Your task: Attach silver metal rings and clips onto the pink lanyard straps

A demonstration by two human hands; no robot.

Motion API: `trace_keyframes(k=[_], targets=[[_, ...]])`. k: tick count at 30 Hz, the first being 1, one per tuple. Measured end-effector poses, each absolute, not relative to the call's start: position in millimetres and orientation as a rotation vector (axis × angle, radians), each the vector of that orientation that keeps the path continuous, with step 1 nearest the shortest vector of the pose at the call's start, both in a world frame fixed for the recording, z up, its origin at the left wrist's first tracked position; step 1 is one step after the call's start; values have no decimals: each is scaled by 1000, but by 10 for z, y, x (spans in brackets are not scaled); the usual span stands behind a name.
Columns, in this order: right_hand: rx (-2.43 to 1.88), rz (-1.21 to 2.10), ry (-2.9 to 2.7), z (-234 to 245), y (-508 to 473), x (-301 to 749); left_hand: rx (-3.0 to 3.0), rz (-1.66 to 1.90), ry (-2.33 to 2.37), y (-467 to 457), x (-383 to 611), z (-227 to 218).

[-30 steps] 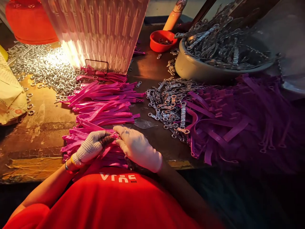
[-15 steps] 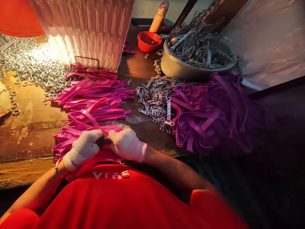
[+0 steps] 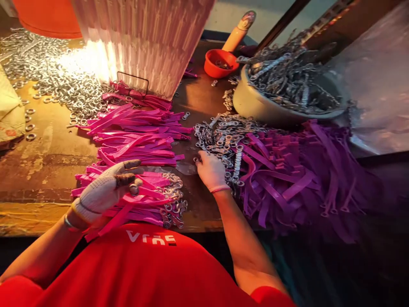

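My left hand, in a dotted white glove with dark-stained fingers, hovers over a bundle of pink straps. Its fingers are apart, and I see nothing gripped in them. Metal links cluster at the right ends of this bundle. My right hand, also in a white glove, is at the left edge of a pile of loose metal links. Its fingertips are pinched on a small metal link, partly hidden by the fingers.
More pink straps lie in rows beyond my left hand. Purple straps heap at right, before a tub of metal pieces. A red bowl stands behind. Loose metal rings spread at left beside a corrugated clear sheet.
My hands were together over the near pink straps. The right has moved away to the link pile; the left has opened and stayed above the straps. The view has shifted slightly.
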State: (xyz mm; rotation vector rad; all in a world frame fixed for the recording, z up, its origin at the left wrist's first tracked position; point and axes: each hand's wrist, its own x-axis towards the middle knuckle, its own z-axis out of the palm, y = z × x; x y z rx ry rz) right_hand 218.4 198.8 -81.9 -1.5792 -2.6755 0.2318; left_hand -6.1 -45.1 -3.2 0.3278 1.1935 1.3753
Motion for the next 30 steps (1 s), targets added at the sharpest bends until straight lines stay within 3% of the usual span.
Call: trace_keyframes(k=[5,10,15,19,25,30], targets=[[-1466,441,-2545,-951,1950,2152,242,1476,1122,-403,-6,-127],[-908,841,-2327,-580,1272,2024,228,1575,1073,-437,39,-216],[-372,517,-2557,-191,610,1742,144,1625,967,-439,147,-173],[-233,349,-2710,-144,459,1605,125,1658,927,-530,205,-168],[-232,647,-2458,-186,431,1604,403,1594,810,-598,205,-229],[-243,752,-2593,-112,369,1632,452,1622,796,-587,223,-276]])
